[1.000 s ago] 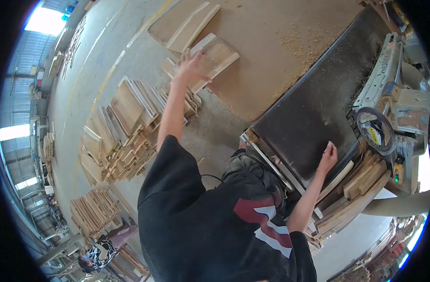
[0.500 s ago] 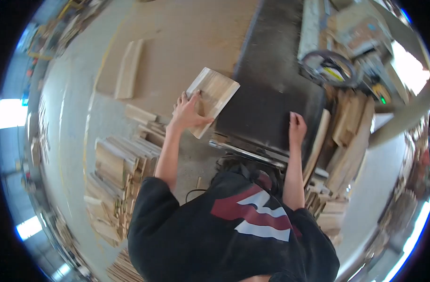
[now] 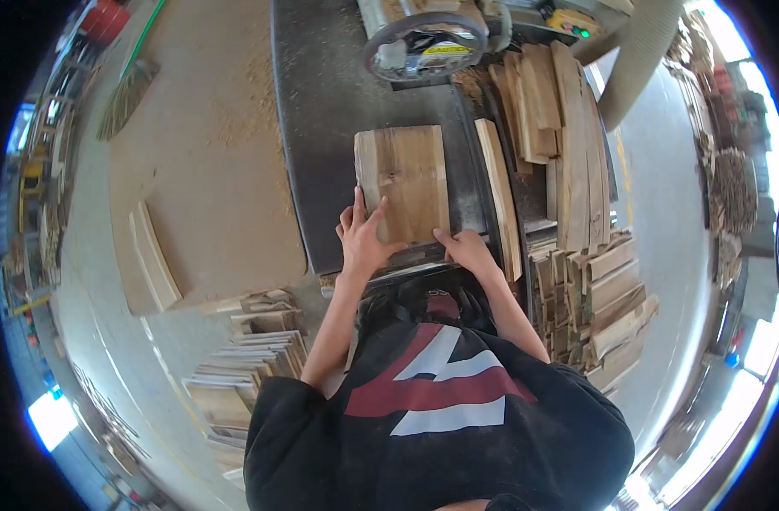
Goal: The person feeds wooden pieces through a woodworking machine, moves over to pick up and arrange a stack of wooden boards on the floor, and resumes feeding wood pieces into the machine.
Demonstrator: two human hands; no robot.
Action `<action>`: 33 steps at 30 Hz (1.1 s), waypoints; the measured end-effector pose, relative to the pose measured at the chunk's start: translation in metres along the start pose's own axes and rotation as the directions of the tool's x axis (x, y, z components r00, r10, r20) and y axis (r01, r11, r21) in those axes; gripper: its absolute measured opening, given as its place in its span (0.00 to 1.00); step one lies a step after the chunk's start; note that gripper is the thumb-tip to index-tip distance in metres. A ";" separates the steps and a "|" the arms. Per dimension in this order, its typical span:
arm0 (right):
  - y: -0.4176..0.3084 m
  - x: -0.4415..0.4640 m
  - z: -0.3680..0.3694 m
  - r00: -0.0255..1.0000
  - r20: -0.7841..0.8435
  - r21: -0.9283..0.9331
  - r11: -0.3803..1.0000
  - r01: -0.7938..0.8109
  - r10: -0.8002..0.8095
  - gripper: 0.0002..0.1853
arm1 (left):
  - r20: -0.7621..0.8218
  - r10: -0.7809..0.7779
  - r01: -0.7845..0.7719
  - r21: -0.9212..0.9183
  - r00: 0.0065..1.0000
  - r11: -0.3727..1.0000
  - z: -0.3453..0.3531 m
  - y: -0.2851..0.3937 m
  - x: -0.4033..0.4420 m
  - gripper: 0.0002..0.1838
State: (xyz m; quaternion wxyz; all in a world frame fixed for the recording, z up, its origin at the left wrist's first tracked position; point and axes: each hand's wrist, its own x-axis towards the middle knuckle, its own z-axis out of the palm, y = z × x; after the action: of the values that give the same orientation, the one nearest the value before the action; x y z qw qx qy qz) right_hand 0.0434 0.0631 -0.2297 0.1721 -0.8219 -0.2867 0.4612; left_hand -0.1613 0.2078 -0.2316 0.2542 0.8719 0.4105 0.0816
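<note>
A flat, squarish wooden board (image 3: 412, 170) lies on the dark machine table (image 3: 321, 111) in front of me. My left hand (image 3: 365, 244) grips its near left corner, fingers over the left part and thumb along the near edge. At the near right corner, my right hand (image 3: 468, 249) holds the board with the thumb on top; its other fingers are partly hidden. Beyond the board stands a machine part with a round dark guard (image 3: 425, 47) and a yellow label.
Wooden strips (image 3: 534, 102) lie right of the table, beside a long upright strip (image 3: 500, 196). Stacked boards (image 3: 253, 366) stand at lower left, more stacks (image 3: 611, 298) at right. A sawdust-strewn brown panel (image 3: 210, 170) carries a loose strip (image 3: 153, 255) and a broom (image 3: 127, 98). A hose (image 3: 641, 64) hangs upper right.
The board has moved from the left of the table onto it, turned square to me. My right hand has come from the table's right side to the board. The view has swung right.
</note>
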 end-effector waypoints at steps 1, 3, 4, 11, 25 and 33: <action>0.006 0.000 0.001 1.000 -0.013 0.020 1.000 -0.010 0.011 0.39 | -0.061 0.028 -0.028 -0.014 0.998 0.999 0.006 0.006 0.001 0.52; 0.012 0.000 0.006 0.963 0.138 0.425 0.864 -0.270 0.233 0.40 | -0.109 0.073 -0.076 -0.021 0.991 0.997 0.022 0.015 0.004 0.48; 0.013 0.001 0.007 0.963 0.131 0.447 0.853 -0.270 0.237 0.40 | -0.183 0.103 -0.114 -0.055 0.978 0.992 0.034 0.019 0.008 0.44; 0.003 0.040 -0.016 0.973 0.083 0.899 0.404 -0.167 0.217 0.30 | -0.322 0.249 -0.294 -0.100 0.914 0.951 0.052 0.033 0.060 0.36; -0.043 0.049 0.041 0.515 -0.623 -0.292 0.786 0.545 -0.589 0.19 | -0.304 0.062 -0.128 -0.202 0.951 0.971 0.030 0.007 0.189 0.36; -0.043 0.052 0.045 0.489 -0.622 -0.341 0.773 0.535 -0.612 0.19 | -0.332 0.043 -0.117 -0.205 0.942 0.972 0.029 -0.013 0.243 0.45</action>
State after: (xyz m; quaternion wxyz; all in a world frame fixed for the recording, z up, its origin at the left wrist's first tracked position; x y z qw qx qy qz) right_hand 0.0131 0.1304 -0.2636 0.3691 -0.7967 -0.4785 0.0125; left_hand -0.0016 0.3878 -0.2793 0.2750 0.8287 0.3991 0.2800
